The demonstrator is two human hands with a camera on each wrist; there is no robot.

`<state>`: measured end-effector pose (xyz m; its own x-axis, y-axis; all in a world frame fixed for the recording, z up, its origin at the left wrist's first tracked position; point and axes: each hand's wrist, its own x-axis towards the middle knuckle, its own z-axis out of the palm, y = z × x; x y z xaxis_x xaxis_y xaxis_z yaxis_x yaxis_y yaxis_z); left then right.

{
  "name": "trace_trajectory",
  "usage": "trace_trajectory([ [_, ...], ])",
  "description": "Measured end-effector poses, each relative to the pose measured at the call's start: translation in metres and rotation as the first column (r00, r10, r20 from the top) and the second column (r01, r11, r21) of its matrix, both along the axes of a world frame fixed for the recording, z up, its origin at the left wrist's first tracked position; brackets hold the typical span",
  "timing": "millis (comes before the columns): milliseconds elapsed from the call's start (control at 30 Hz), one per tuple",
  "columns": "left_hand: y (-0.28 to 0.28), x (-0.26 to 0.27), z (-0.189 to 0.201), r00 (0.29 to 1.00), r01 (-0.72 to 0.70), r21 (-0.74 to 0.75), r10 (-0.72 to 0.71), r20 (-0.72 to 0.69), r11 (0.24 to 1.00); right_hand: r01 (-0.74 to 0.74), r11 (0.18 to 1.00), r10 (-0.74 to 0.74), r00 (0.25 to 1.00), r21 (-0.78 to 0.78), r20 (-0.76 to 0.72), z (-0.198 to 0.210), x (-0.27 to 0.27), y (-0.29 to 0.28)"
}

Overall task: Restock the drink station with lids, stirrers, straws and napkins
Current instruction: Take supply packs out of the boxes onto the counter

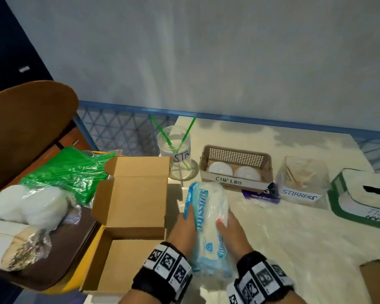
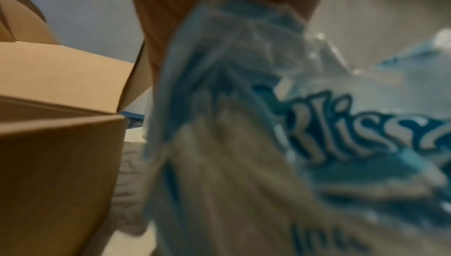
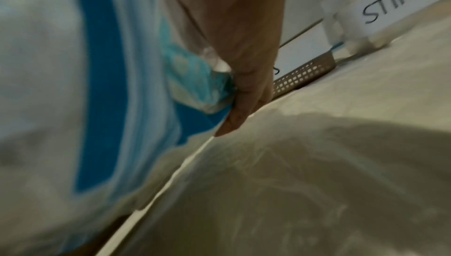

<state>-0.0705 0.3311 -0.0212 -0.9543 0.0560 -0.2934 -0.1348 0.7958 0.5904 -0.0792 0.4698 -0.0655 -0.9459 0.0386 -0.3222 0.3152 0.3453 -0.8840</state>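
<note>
Both hands, left hand (image 1: pixel 182 224) and right hand (image 1: pixel 230 229), clamped on the napkin pack (image 1: pixel 208 218) above the worktop (image 1: pixel 294 238) beside the open cardboard box (image 1: pixel 132 194). Best opened gently before feeding the napkin dispenser (image 1: pixel 364 194). Two straws in the jar (image 1: pixel 176 154); two lids in the basket (image 1: pixel 237 165); few stirrers in the clear tub (image 1: pixel 303 178).

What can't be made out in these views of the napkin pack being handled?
- Napkin pack: whether opened; both wrist views blurred, plastic glare in the head view.
- Left hand fingers: hidden under the pack in the head view.
- Tissue box label: cut off by the head view's right edge and blurred.
- Purple packet: print too small, partly behind the lid basket.
- Stirrer holder: count unclear through cloudy plastic.
</note>
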Motion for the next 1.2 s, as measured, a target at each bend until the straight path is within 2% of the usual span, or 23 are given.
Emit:
trace_trajectory([
  [100, 0.001, -0.011, -0.008, 0.986, -0.130, -0.011, 0.131, 0.108, 0.991, -0.040, 0.997, 0.037, 0.998, 0.067, 0.041, -0.014, -0.011, -0.008],
  [167, 0.003, -0.019, -0.007, 0.955, -0.226, 0.010, 0.219, 0.200, 0.974, -0.012, 0.993, 0.004, 0.998, 0.121, 0.066, -0.020, -0.017, -0.014],
  [267, 0.007, -0.025, -0.006, 0.915, -0.337, 0.049, 0.314, 0.255, 0.940, 0.009, 0.984, -0.028, 0.994, 0.176, 0.109, -0.026, -0.023, -0.018],
  [333, 0.009, -0.026, -0.004, 0.847, -0.464, 0.088, 0.413, 0.336, 0.881, -0.003, 0.978, -0.023, 0.992, 0.209, 0.120, -0.026, -0.025, -0.019],
  [433, 0.009, -0.029, -0.012, 0.775, -0.583, 0.130, 0.502, 0.383, 0.802, 0.010, 0.965, -0.041, 0.993, 0.263, 0.112, -0.027, -0.028, -0.021],
  [500, 0.009, -0.033, -0.014, 0.771, -0.578, 0.058, 0.521, 0.367, 0.814, 0.033, 0.959, -0.068, 0.991, 0.281, 0.115, -0.029, -0.028, -0.022],
  [667, 0.008, -0.032, -0.009, 0.872, -0.396, -0.049, 0.393, 0.293, 0.917, 0.106, 0.957, -0.134, 0.987, 0.268, 0.087, -0.024, -0.025, -0.027],
  [767, 0.003, -0.021, 0.001, 0.969, -0.111, -0.155, 0.142, 0.204, 0.982, 0.160, 0.896, -0.169, 0.986, 0.415, -0.014, -0.001, -0.020, -0.030],
  [800, 0.000, -0.017, 0.010, 0.986, -0.054, -0.155, 0.078, 0.149, 0.986, 0.230, 0.890, -0.214, 0.973, 0.393, -0.082, 0.012, -0.017, -0.033],
  [867, -0.010, -0.006, 0.032, 0.999, -0.018, -0.064, 0.021, 0.037, 0.998, 0.341, 0.907, -0.267, 0.920, 0.249, -0.287, 0.040, -0.011, -0.042],
  [933, -0.029, 0.006, 0.061, 0.990, -0.004, 0.051, 0.011, -0.139, 0.999, 0.324, 0.941, -0.245, 0.854, 0.100, -0.458, 0.071, -0.004, -0.055],
  [967, -0.042, 0.012, 0.075, 0.971, 0.003, 0.067, 0.013, -0.239, 0.998, 0.277, 0.960, -0.224, 0.832, 0.030, -0.508, 0.087, 0.000, -0.065],
  [1033, -0.076, 0.022, 0.103, 0.917, -0.057, 0.173, 0.120, -0.381, 0.983, 0.152, 0.984, -0.179, 0.808, -0.095, -0.561, 0.119, 0.010, -0.089],
  [1100, -0.122, 0.026, 0.122, 0.824, -0.134, 0.255, 0.251, -0.509, 0.958, 0.043, 0.979, -0.153, 0.797, -0.199, -0.584, 0.144, 0.020, -0.122],
  [1200, -0.203, 0.025, 0.139, 0.687, -0.271, 0.325, 0.418, -0.595, 0.906, -0.053, 0.954, -0.137, 0.799, -0.296, -0.585, 0.164, 0.033, -0.181],
])
